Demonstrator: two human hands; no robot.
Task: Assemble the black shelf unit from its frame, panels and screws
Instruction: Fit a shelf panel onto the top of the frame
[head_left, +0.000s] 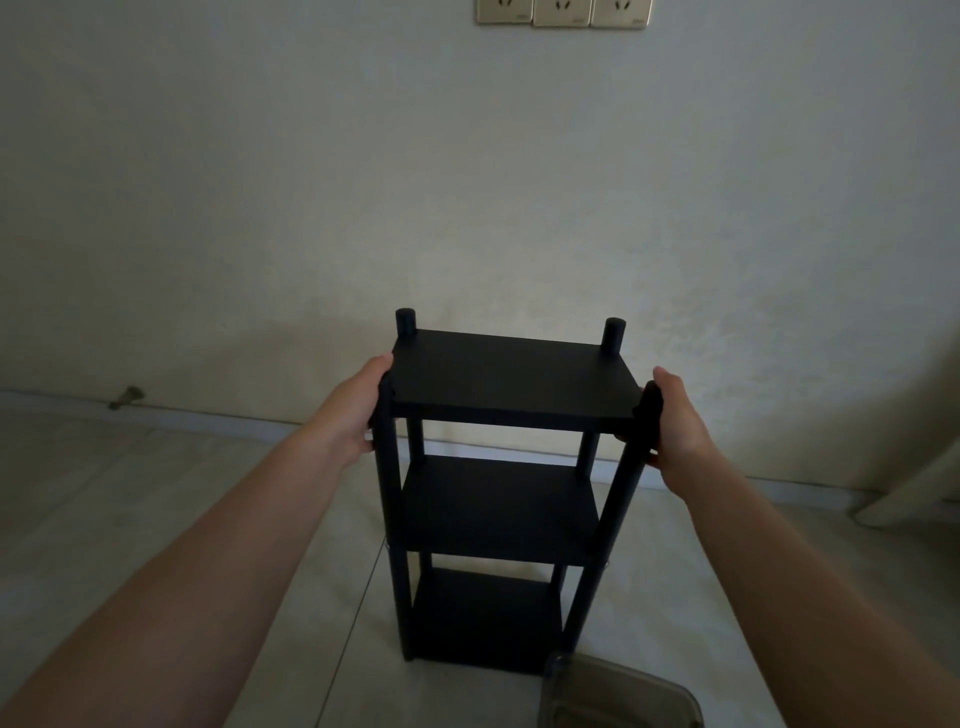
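Two hands are set on the black shelf unit (493, 493), which stands upright on the tiled floor (156, 493), near the wall (467, 182) and just beyond the floor's near edge in the view. The left hand (353, 410) is curled round the near-left post (387, 493) at the level of the top panel (514, 376); the right hand (675, 426) is wrapped round the near-right post (631, 467) at the same height — both grips are closed on the frame, neither is spread.

Three panels are seen in place: the top one, a middle panel (498, 509) and a bottom panel (483, 618). The unit is judged to be all but assembled.

From here, trouble would most likely come from uneven force. If one post is pushed harder than the other, the tall, narrow frame could be racked sideways or tipped on the smooth tiles. If any screw is left loose, a panel could be shifted in its seat when the unit is lifted or pressed. A grey container (618, 691) lies close by the near-right foot and could be knocked if the unit is dragged forward.

Much is hard to make out — the room is dim and the black parts merge. No screws can be told apart; only faint glints are seen at the near posts by the middle panel. The fingertips are hidden behind the posts, the feet of the far posts are hidden by the panels, and the container is cut off by the lower edge.
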